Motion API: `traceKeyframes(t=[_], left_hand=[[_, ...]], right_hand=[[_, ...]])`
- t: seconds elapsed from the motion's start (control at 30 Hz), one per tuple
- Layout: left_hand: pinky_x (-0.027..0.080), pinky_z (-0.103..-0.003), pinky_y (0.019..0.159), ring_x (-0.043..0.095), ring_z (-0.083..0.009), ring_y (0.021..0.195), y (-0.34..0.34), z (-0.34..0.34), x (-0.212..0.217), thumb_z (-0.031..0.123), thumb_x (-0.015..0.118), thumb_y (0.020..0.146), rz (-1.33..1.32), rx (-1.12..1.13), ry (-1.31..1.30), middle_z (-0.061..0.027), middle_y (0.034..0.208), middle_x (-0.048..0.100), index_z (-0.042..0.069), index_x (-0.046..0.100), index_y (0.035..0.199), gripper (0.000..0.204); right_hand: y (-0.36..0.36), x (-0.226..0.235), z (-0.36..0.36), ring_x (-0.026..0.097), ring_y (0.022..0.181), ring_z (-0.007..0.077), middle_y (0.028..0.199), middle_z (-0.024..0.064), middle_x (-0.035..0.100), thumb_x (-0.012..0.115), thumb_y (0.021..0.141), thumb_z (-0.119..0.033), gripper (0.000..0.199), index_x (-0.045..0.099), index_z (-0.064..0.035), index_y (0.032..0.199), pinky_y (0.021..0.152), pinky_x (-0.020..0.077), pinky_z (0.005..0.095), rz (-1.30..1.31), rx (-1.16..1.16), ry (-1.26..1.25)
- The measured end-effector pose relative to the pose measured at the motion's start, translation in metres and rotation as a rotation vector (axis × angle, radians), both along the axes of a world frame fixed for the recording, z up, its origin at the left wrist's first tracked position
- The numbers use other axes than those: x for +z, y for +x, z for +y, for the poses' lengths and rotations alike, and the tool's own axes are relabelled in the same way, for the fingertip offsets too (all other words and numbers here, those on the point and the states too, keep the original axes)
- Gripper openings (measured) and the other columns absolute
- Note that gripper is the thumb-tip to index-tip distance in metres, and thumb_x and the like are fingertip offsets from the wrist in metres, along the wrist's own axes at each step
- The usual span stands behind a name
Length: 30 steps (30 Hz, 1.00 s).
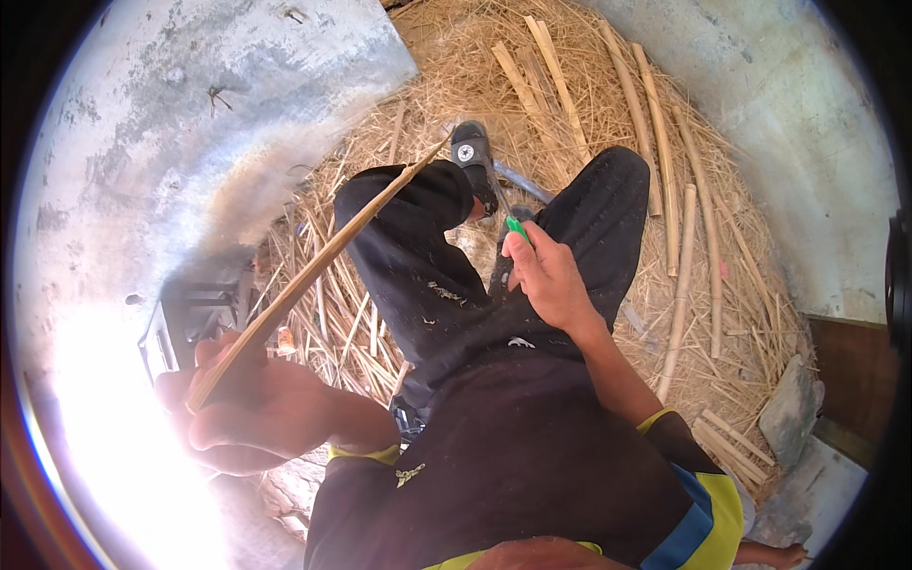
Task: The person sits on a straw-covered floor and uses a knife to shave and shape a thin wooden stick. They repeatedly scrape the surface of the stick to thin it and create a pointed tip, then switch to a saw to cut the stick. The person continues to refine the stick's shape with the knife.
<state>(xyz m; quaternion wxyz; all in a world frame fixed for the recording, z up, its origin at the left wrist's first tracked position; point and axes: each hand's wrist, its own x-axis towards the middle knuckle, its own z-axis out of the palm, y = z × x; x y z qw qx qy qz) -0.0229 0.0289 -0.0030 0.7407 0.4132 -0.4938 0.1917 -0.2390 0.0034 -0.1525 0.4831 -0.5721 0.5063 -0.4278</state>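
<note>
My left hand [275, 418], palm up at the left and partly washed out by glare, is closed around the near end of a long split bamboo strip [328, 252]. The strip slants up and away across my left knee, narrowing to a thin, splintered tip near my sandal [467, 152]. My right hand [549, 280], in front of my right thigh, is wrapped around a green-handled tool [516, 226]. A thin part extends from the handle toward the foot; its kind cannot be made out. Tool and strip are apart.
Bamboo shavings [446, 66] cover the ground. Several bamboo strips [681, 294] lie at the right, and more pieces [541, 81] lie ahead. Pale slabs [256, 104] flank both sides. A stone [791, 408] stands at the right; another person's limb [774, 555] shows at lower right.
</note>
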Motion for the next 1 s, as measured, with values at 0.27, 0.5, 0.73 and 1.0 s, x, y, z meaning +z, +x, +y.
traceKeyframes(t=[0.27,0.5,0.73,1.0], left_hand=[[0.036,-0.024,0.045,0.037,-0.0143,0.052,0.000,-0.010,-0.002,0.020,0.044,0.100,0.006,-0.110,-0.084,-0.0055,0.074,0.038,-0.002,0.048,0.069,0.038],[0.037,-0.026,0.043,0.042,-0.0144,0.055,0.005,-0.010,-0.020,0.009,0.053,0.093,-0.251,0.402,0.032,-0.0067,0.076,0.043,0.002,0.046,0.081,0.015],[0.045,-0.026,0.047,0.050,-0.0128,0.057,0.018,0.018,-0.012,0.032,0.046,0.101,-0.028,0.039,-0.046,-0.0053,0.074,0.045,0.004,0.049,0.084,0.033],[0.048,-0.038,0.060,0.056,-0.0213,0.067,0.016,0.014,-0.024,0.029,0.051,0.098,-0.455,1.007,0.159,-0.0088,0.078,0.054,0.005,0.058,0.087,0.028]], right_hand=[[-0.008,0.017,0.003,0.059,0.059,0.0331,0.064,0.0185,0.055,0.046,0.101,-0.035,0.036,0.055,0.0005,0.099,0.055,0.0407,0.0381,0.009,-0.009,0.106],[-0.006,0.023,0.005,0.060,0.061,0.0349,0.065,0.0205,0.054,0.049,0.100,-0.032,0.033,0.055,0.0012,0.101,0.056,0.0414,0.0383,0.001,-0.002,0.075],[-0.004,0.019,0.007,0.060,0.061,0.0340,0.065,0.0206,0.056,0.050,0.099,-0.030,0.033,0.056,0.0013,0.104,0.056,0.0416,0.0382,-0.016,0.010,0.088],[-0.005,0.012,0.016,0.063,0.065,0.0326,0.071,0.0183,0.060,0.048,0.100,-0.030,0.033,0.056,0.0010,0.106,0.059,0.0442,0.0376,-0.040,-0.001,0.035]])
